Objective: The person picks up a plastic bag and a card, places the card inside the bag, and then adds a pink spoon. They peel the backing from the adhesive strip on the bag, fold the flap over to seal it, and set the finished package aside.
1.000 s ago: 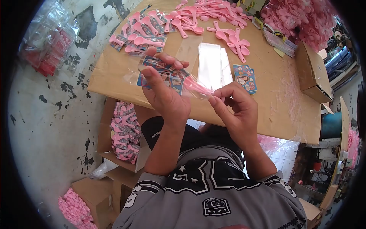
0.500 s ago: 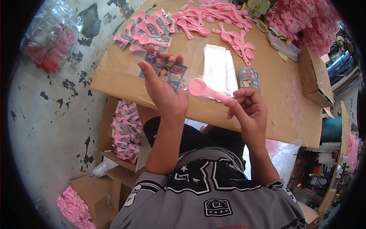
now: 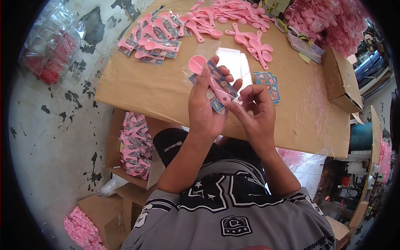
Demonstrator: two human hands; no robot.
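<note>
My left hand (image 3: 205, 110) is closed around a printed blue card (image 3: 223, 85) and a pink measuring spoon (image 3: 197, 65), its thumb pressing the spoon flat against the card. Clear plastic of a bag (image 3: 188, 74) shows around them. The spoon's bowl points away from me and its holed handle end toward my right. At that end my right hand (image 3: 260, 114) has its thumb and fingertips drawn together on the bag's edge. Beyond the hands lies a stack of clear bags (image 3: 233, 62), partly hidden, with a pile of cards (image 3: 268, 85) to its right.
Packed spoons with cards (image 3: 156, 37) lie at the table's far left. Loose pink spoons (image 3: 237, 12) cover the far side, and more (image 3: 260, 48) sit nearer. An open carton (image 3: 343, 81) stands at the right edge. A box of packed spoons (image 3: 135, 146) is below the table.
The spoon has gone from my right hand onto the card in my left hand. Both hands have come together, the left moving right. My right fingers are now at the handle end.
</note>
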